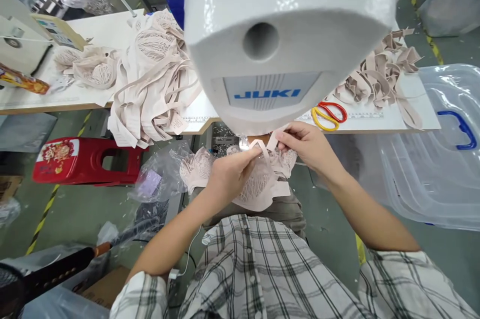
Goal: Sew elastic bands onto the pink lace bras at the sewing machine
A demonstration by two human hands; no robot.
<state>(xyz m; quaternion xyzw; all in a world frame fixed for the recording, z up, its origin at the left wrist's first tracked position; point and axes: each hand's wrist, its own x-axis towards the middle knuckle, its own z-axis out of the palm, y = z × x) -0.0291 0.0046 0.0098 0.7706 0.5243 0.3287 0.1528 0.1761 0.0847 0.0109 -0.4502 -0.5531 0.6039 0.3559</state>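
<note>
A pale pink lace bra piece (258,184) lies over my lap, just below the head of a white JUKI sewing machine (285,34). My left hand (228,174) is closed, pinching the lace piece and its strap from the left. My right hand (303,144) is closed too, gripping the strap end at the top right, close under the machine. The needle area is hidden by the machine head.
A heap of pink lace pieces (153,79) hangs off the table's left part. Loose pink straps (382,74) lie at the right, with red and yellow scissors (328,114) beside them. A clear plastic bin (435,159) stands right; a red stool (86,159) stands left.
</note>
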